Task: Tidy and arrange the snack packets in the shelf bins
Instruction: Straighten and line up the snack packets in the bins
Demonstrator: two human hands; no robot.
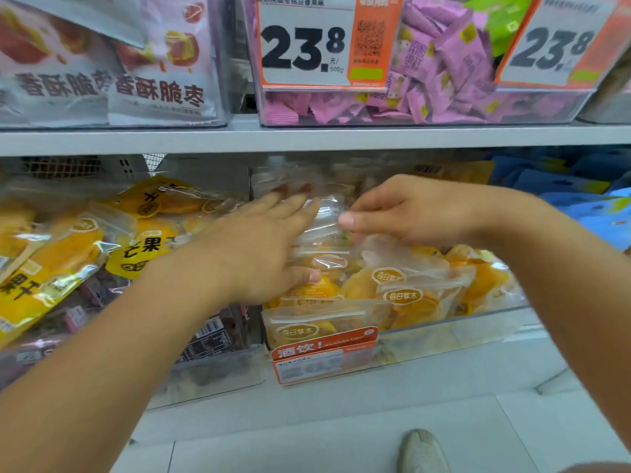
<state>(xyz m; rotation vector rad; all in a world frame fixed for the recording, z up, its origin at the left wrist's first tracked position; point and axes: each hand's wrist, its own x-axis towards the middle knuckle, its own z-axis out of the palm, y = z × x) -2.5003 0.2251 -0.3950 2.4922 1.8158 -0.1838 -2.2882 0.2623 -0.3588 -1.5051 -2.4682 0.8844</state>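
The left hand (263,247) lies flat with straight fingers on the clear packets (321,230) standing upright in the middle clear bin (444,332) on the lower shelf. The right hand (406,213) pinches the clear top edge of 1 of those packets between thumb and curled fingers. Orange dried-fruit packets (403,295) fill the bin beneath both hands. Yellow mango packets (51,264) lie in the bin to the left. Pink sweets (440,66) fill a bin above, behind a price tag (307,46).
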